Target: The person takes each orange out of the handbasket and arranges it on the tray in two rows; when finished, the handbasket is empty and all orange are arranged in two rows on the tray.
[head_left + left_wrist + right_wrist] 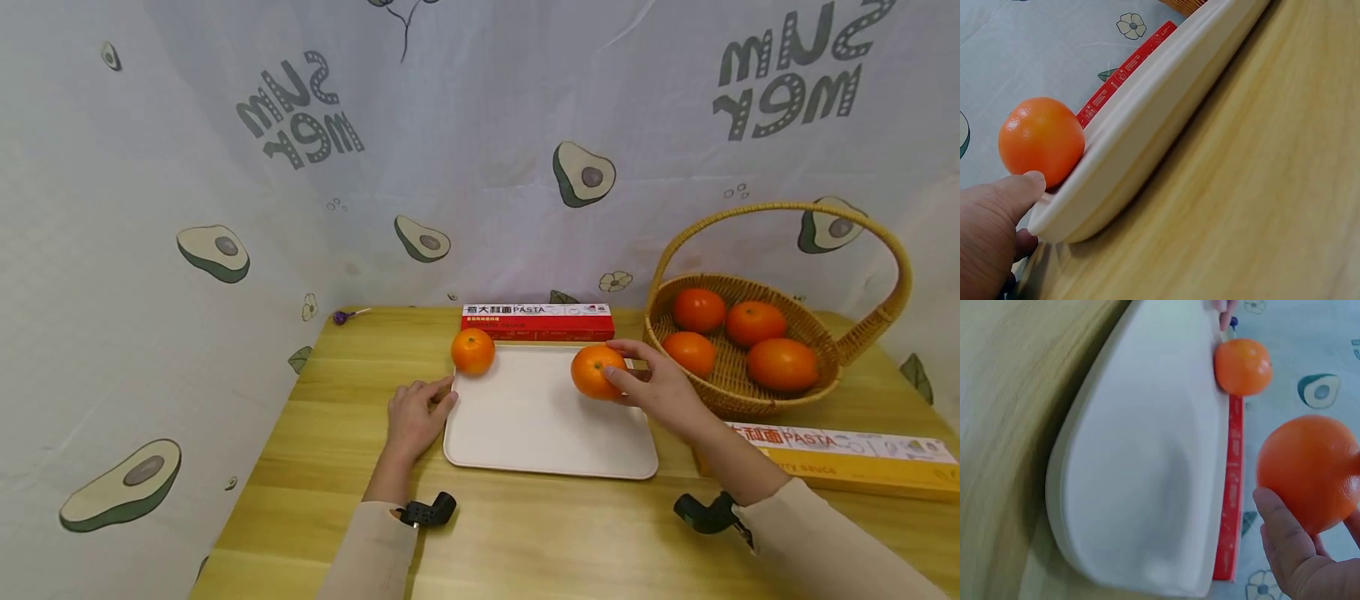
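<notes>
A white tray (551, 429) lies on the wooden table, with one orange (473, 352) at its back left corner. My left hand (417, 417) touches the tray's left edge; in the left wrist view its thumb is by that orange (1042, 140). Over the right part of the tray, my right hand (663, 392) grips a second orange (597, 372) between thumb and fingers. The right wrist view shows this held orange (1309, 474) raised off the tray (1141, 450).
Behind the tray lies a red pasta box (537, 323). A wicker basket (738, 406) with several orange-red fruits stands at the right, a yellow pasta box (847, 461) in front of it. A purple lollipop (342, 317) lies at the back left.
</notes>
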Demonstrator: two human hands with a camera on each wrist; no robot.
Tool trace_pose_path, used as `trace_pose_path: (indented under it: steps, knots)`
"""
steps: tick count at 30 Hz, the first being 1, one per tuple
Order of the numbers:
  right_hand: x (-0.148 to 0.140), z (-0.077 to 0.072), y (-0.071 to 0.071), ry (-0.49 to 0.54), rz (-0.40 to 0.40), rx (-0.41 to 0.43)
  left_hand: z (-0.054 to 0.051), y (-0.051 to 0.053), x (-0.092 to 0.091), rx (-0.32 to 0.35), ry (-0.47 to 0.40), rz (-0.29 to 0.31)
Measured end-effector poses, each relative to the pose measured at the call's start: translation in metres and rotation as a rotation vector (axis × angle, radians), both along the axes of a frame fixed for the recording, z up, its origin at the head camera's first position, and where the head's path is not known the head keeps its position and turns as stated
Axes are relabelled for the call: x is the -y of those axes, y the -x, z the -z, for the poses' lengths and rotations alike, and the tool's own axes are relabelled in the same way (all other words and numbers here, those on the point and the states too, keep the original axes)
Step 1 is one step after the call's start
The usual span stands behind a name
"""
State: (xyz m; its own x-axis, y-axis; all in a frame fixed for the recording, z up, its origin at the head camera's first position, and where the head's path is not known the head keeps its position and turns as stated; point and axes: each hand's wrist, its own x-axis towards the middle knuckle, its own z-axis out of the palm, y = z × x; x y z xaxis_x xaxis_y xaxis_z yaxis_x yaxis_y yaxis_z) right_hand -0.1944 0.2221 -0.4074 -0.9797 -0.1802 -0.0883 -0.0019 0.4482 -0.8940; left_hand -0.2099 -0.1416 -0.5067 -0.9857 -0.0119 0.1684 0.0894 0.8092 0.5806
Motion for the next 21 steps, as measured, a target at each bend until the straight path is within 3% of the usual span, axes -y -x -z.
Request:
trace_pose_path:
  steps: [12, 21]
  knots:
    - [0.041, 0.019, 0.019, 0.146, 0.008, 0.084, 0.000, 0.001, 0.000, -0.008, 0.009, 0.004]
    - [0.065, 0.028, 0.039, 0.114, 0.083, 0.144, -0.001, 0.000, 0.000, -0.003, 0.002, 0.000]
